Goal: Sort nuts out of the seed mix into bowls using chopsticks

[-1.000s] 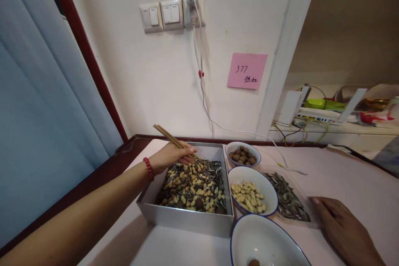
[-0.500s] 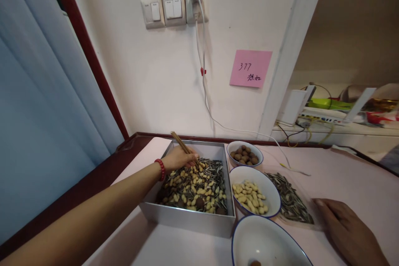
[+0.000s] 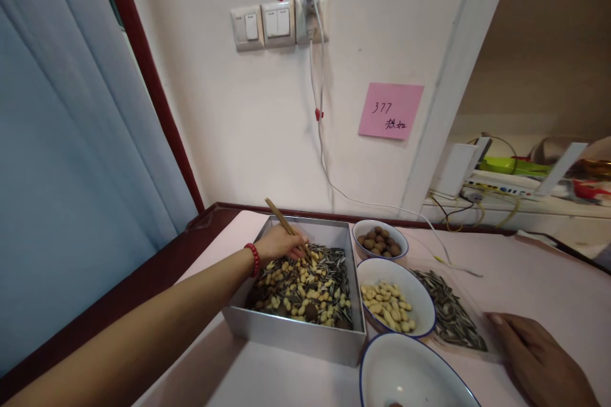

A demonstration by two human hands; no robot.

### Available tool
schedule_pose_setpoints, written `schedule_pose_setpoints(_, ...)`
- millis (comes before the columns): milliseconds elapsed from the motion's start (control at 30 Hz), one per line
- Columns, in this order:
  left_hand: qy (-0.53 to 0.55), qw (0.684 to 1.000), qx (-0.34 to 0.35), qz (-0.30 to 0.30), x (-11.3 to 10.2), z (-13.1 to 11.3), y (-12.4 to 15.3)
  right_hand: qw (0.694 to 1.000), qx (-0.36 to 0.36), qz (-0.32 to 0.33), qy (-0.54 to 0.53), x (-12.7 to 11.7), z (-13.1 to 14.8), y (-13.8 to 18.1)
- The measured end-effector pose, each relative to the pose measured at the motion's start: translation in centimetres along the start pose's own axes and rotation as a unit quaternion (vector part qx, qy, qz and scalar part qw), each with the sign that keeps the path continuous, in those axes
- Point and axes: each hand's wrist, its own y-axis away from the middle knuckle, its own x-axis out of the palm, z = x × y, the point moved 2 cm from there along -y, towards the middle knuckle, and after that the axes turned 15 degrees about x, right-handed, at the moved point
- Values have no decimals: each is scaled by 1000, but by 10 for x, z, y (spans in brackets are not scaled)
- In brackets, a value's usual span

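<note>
My left hand, with a red bead bracelet at the wrist, is closed around a pair of wooden chopsticks. Their tips dip into the mix of peanuts, sunflower seeds and brown nuts in a square metal tray. My right hand lies flat on the pink table at the lower right, fingers stretched out, beside a pile of sunflower seeds. Right of the tray stand a bowl of peanuts, a small bowl of brown nuts and a nearly empty white bowl.
The table meets a white wall with switches, a plugged-in cable and a pink note. A dark red wooden edge and a blue curtain run along the left. A shelf with white devices and wires sits at the back right.
My left hand has turned the chopsticks steeper and pushed their tips further into the mix. The view has drifted slightly. My right hand stays flat on the table.
</note>
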Motion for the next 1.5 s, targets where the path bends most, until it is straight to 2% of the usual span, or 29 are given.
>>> schedule_pose_setpoints(167,-18,1000,5,19,3,-2,3,1000,2,7,-2,-2,3,0)
schedule_pose_setpoints(400,-49,999,1,4,6,2,-1,1000,2,3,0,-2,6,2)
schedule_pose_setpoints(633,-11,1000,-12,-22,7,0,-2,1000,7,1,-1,-1,2,-1)
schedule_pose_setpoints(800,35,997,-5,-62,1,-5,0,1000,11,0,4,-2,6,2)
schedule_pose_setpoints(967,88,990,33,-109,-12,-22,9,1000,7,-1,-1,-2,10,4)
schedule_pose_setpoints(1100,126,982,77,-119,-13,-52,18,1000,11,2,-3,-1,9,3)
schedule_pose_setpoints(1200,143,979,111,-96,2,-78,22,1000,9,1,-9,0,8,3)
schedule_pose_setpoints(1300,143,979,136,-51,31,-94,22,1000,10,-2,-13,0,8,4)
schedule_pose_setpoints(1400,123,980,154,-11,61,-99,17,1000,8,1,-15,0,10,5)
schedule_pose_setpoints(1500,95,982,164,10,81,-96,10,1000,6,0,-18,-1,12,6)
